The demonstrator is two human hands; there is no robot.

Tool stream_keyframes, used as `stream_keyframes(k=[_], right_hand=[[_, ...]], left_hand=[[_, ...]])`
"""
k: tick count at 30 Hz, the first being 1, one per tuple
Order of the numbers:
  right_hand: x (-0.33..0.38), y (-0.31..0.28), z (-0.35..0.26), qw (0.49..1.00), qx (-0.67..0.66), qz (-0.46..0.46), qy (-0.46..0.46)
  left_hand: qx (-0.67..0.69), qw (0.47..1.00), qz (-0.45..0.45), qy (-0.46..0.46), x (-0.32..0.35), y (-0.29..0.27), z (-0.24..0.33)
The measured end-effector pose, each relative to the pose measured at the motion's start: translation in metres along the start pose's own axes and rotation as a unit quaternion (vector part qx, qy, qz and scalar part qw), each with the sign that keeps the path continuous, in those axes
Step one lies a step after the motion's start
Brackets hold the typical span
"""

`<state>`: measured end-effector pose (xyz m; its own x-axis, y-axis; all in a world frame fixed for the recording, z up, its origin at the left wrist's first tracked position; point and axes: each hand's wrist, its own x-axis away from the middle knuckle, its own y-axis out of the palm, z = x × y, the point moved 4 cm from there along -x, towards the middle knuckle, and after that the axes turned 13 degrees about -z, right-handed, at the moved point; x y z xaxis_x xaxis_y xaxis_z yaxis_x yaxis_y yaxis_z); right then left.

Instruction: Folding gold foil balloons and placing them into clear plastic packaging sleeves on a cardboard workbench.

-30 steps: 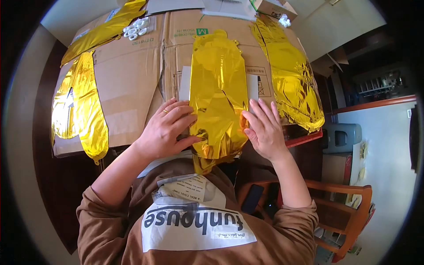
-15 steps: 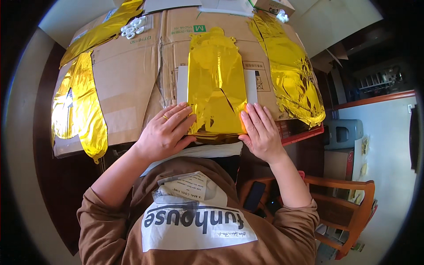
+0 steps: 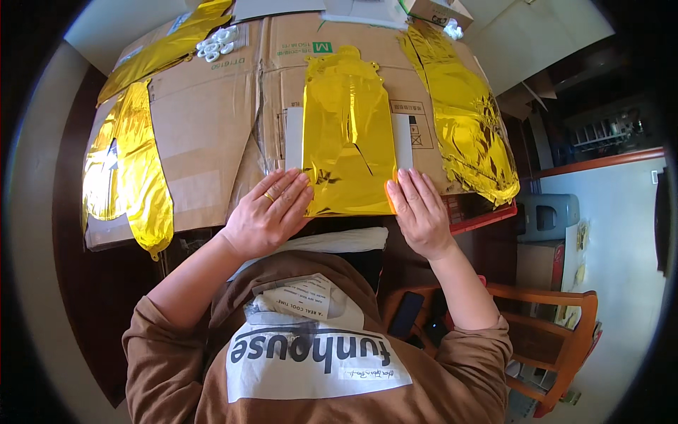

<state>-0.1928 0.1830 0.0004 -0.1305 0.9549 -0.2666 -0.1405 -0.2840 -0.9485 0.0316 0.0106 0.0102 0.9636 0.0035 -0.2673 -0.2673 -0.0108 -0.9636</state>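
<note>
A flat gold foil balloon [image 3: 347, 134], uninflated and narrow, lies folded lengthwise in front of me. Beneath it a white card [image 3: 294, 138] sticks out on both sides. My left hand [image 3: 272, 212] rests flat at the balloon's near left corner, fingers together and stretched out, a ring on one finger. At the near right corner lies my right hand [image 3: 421, 212], its fingers also stretched and flat. A small orange edge [image 3: 391, 196] shows beside the right fingers; most of it is hidden, so its kind is unclear. Neither hand grasps anything visibly.
The surface is flattened cardboard [image 3: 201, 131]. More gold foil balloons lie at the left [image 3: 134, 169], far left [image 3: 166, 53] and right [image 3: 470, 120]. White rings [image 3: 217, 44] sit at the back. A wooden chair [image 3: 558, 367] with a phone [image 3: 407, 314] stands right of me.
The balloon's near edge, which hung down over the front, now lies flat and straight. My left fingers have drawn closer together, and both hands have shifted slightly.
</note>
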Motion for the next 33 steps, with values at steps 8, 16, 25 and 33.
stream_keyframes(k=[8,16,25,33], right_hand=[[0.005,-0.024,-0.010,0.998,-0.026,0.043,-0.034],[-0.077,-0.099,0.066,0.989,-0.013,0.094,-0.116],[-0.121,-0.080,0.090,0.955,0.155,0.163,-0.193],[-0.070,-0.011,0.052,0.982,0.052,-0.019,-0.180]], left_hand=[[-0.046,0.995,0.081,0.038,0.007,-0.011,0.013],[-0.012,0.988,0.030,0.153,-0.070,-0.106,-0.075],[-0.219,0.945,0.071,0.233,-0.083,-0.114,-0.105],[-0.075,0.983,0.004,0.167,-0.036,-0.023,-0.066]])
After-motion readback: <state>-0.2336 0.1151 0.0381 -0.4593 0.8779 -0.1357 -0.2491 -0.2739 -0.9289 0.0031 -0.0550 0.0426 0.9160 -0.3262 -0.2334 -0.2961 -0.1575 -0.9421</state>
